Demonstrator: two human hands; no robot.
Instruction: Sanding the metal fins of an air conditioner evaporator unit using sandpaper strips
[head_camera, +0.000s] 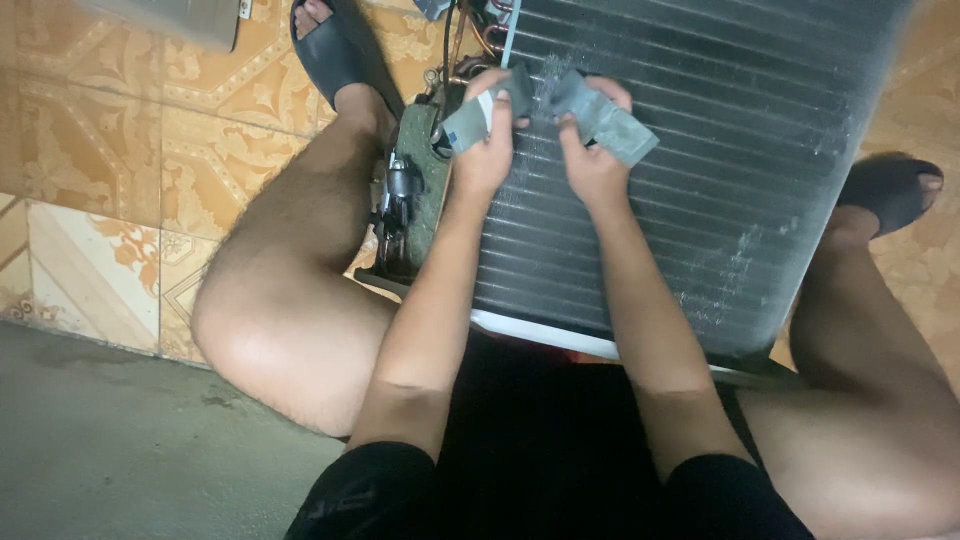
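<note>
A large finned coil unit (720, 150) with dark metal fins lies flat between my legs. Both of my hands rest on its upper left part. My left hand (487, 140) grips one end of a grey flat piece (470, 120), and my right hand (590, 150) grips the other grey piece (612, 128). The two pieces look like parts of one folded or torn grey strip; I cannot tell if they are joined. Copper pipes (470, 40) and a valve block (400, 190) stick out at the unit's left side.
My bare knees (270, 320) flank the unit, and black sandals (335, 50) (890, 185) sit on patterned orange floor tiles (120, 130). A grey concrete step (120, 450) lies at the lower left. A grey object (190, 15) is at the top left.
</note>
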